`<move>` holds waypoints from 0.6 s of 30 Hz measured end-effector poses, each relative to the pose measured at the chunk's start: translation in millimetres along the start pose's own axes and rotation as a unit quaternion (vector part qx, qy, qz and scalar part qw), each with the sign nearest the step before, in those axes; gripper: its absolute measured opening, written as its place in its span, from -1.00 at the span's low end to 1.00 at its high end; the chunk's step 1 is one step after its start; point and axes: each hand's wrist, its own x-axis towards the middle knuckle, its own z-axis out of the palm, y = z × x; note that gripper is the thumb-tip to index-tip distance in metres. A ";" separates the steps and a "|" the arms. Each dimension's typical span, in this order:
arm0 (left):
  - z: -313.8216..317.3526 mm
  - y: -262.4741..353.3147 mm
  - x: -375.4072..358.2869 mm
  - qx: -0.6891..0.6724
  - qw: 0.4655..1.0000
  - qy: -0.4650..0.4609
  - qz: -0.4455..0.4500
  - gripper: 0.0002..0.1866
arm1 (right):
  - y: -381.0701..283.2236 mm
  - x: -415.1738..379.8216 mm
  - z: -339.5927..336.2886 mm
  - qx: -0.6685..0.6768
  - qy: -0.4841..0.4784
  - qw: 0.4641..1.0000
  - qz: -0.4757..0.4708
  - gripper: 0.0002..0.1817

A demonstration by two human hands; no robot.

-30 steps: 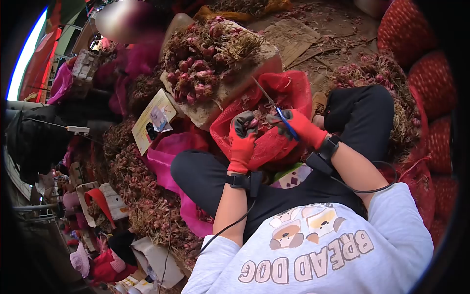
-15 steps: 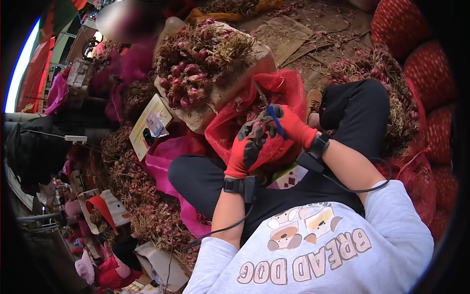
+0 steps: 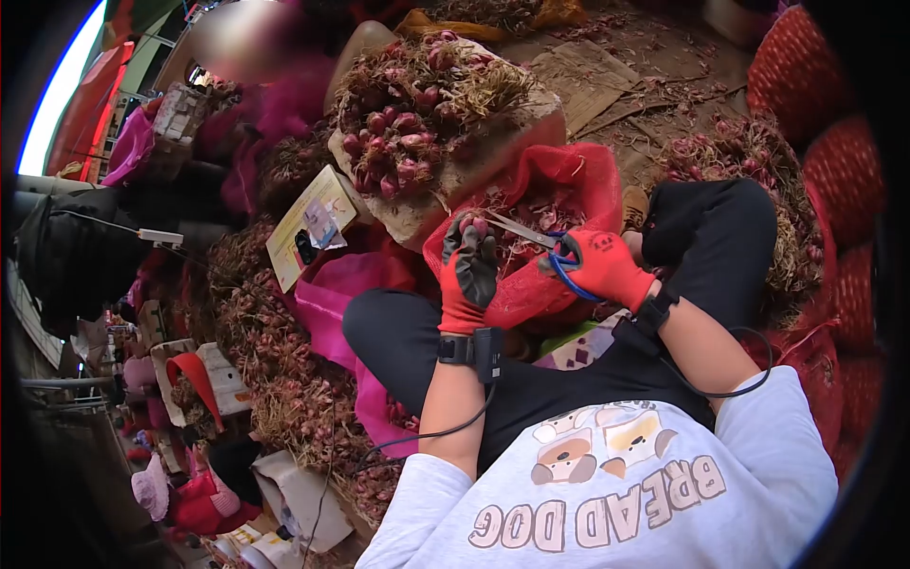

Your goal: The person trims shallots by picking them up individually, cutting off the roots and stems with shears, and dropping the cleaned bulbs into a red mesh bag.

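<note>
My left hand (image 3: 470,267), in a red and dark grey glove, holds a small reddish-purple onion bulb (image 3: 479,226) at its fingertips. In my right hand (image 3: 597,264), gloved the same way, is a pair of scissors (image 3: 523,229) with blue handles. The blades point left toward the bulb, with a small gap between them at the tips. Both hands are over an open red mesh bag (image 3: 604,180) with onion scraps in it. Past the bag, a pile of bulbs with dry stalks (image 3: 403,142) lies on a pale block (image 3: 531,114).
Pink mesh cloth (image 3: 332,322) lies by my knee. A yellowish board (image 3: 284,248) leans beside the block. More onions (image 3: 284,379) are heaped at left, others (image 3: 758,180) at right near full red sacks (image 3: 839,161). A person in red (image 3: 204,503) is at lower left.
My hands have moved apart. The scissors have turned from pointing away to pointing left, and their blue handles have spread. The bulb now shows at my left fingertips. The view has shifted slightly.
</note>
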 end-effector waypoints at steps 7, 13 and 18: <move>17.0 -2.9 -5.3 0.156 0.988 0.004 0.006 -0.71 | -9.3 5.1 -4.7 -0.031 -0.011 0.999 0.006 -0.39; 21.4 -1.4 -8.9 0.087 0.989 -0.122 -0.014 -0.59 | 0.2 4.1 -3.0 -0.041 0.030 0.998 -0.024 -0.38; 16.2 -4.0 -8.5 0.033 0.999 -0.014 -0.037 -0.61 | 3.8 8.0 -1.0 -0.030 -0.012 0.999 0.010 -0.46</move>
